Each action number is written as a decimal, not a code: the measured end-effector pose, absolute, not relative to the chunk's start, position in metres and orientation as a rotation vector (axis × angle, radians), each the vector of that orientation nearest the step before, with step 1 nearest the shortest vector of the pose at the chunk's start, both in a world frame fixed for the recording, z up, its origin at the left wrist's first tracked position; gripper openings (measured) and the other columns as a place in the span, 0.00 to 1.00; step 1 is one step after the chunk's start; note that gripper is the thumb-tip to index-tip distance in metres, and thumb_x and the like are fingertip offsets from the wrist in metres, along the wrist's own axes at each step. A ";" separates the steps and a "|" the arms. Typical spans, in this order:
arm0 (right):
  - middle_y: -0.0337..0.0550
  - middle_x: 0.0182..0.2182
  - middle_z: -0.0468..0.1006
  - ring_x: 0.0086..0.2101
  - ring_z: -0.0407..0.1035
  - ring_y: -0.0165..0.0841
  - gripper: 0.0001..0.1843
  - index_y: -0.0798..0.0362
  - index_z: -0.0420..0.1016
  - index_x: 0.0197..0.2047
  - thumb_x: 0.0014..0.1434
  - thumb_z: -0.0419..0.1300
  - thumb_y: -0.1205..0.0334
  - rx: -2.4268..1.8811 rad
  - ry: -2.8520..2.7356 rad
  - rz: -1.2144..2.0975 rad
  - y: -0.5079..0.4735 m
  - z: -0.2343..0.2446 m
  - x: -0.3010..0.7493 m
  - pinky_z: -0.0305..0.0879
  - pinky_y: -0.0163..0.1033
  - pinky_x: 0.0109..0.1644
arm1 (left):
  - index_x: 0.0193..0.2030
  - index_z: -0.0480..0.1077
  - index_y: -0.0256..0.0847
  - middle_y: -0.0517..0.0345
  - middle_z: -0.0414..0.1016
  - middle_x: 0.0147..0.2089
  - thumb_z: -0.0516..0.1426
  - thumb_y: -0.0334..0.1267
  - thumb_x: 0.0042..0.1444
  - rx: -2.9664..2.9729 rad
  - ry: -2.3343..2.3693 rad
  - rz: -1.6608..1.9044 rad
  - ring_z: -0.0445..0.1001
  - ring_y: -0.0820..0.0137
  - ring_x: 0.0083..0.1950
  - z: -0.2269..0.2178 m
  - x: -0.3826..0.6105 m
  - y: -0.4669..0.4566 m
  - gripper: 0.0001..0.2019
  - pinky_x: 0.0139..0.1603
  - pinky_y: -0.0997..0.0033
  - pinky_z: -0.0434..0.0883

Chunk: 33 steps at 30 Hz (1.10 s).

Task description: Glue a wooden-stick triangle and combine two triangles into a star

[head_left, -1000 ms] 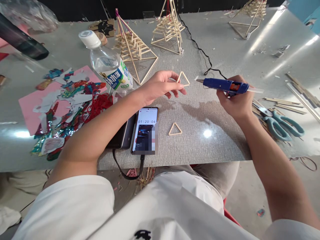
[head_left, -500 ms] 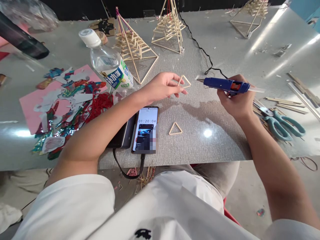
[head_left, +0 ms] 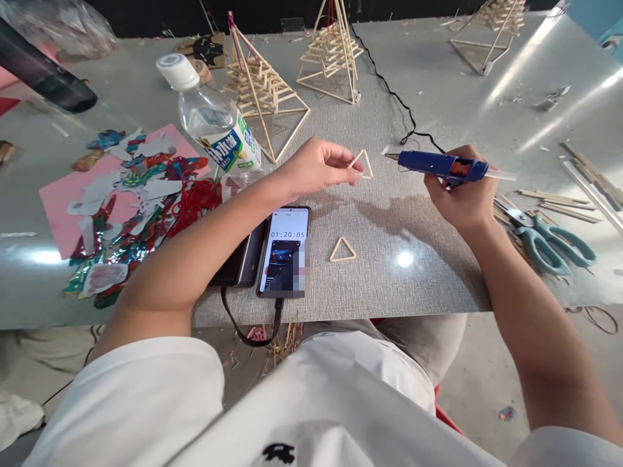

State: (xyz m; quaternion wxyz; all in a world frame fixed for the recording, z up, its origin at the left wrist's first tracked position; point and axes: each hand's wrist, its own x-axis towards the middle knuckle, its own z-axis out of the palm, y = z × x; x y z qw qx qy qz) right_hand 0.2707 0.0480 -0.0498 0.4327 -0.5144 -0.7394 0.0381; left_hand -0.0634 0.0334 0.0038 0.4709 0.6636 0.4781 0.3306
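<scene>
My left hand (head_left: 316,167) pinches a small triangle of thin wooden sticks (head_left: 363,163) just above the grey table (head_left: 389,214). My right hand (head_left: 460,194) grips a blue hot glue gun (head_left: 440,165), held level with its nozzle pointing left, a short gap from the triangle. A second small stick triangle (head_left: 343,250) lies flat on the table below both hands. A black cord (head_left: 389,91) runs from the gun toward the table's far side.
A phone (head_left: 287,253) lies by my left forearm beside a dark power bank. A water bottle (head_left: 214,123) and coloured paper scraps (head_left: 131,201) sit at left. Stick pyramids (head_left: 257,87) stand behind. Teal scissors (head_left: 549,237) and loose sticks (head_left: 559,201) lie at right.
My left hand has turned the held triangle slightly between its fingers. The glue gun has stayed almost still. The phone's timer has ticked on by a second.
</scene>
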 end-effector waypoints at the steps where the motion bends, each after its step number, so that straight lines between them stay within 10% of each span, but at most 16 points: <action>1: 0.43 0.34 0.86 0.29 0.73 0.42 0.11 0.40 0.79 0.43 0.57 0.73 0.55 -1.283 -1.843 0.104 0.048 -0.050 0.271 0.72 0.52 0.36 | 0.49 0.87 0.36 0.53 0.88 0.41 0.74 0.33 0.63 1.618 1.167 0.808 0.84 0.69 0.45 0.004 -0.063 0.033 0.09 0.51 0.68 0.75; 11: 0.43 0.33 0.86 0.28 0.75 0.42 0.11 0.40 0.80 0.43 0.57 0.74 0.56 -1.295 -1.844 0.107 0.048 -0.050 0.271 0.74 0.52 0.37 | 0.41 0.71 0.41 0.56 0.88 0.36 0.71 0.23 0.65 1.476 1.233 0.837 0.77 0.75 0.32 0.012 -0.055 0.029 0.14 0.40 0.71 0.71; 33: 0.44 0.33 0.87 0.29 0.76 0.45 0.11 0.38 0.80 0.43 0.57 0.72 0.52 -1.339 -1.854 0.075 0.045 -0.046 0.269 0.76 0.56 0.36 | 0.46 0.77 0.41 0.45 0.90 0.50 0.74 0.37 0.64 1.412 1.166 0.769 0.83 0.67 0.43 0.014 -0.064 0.030 0.12 0.41 0.66 0.69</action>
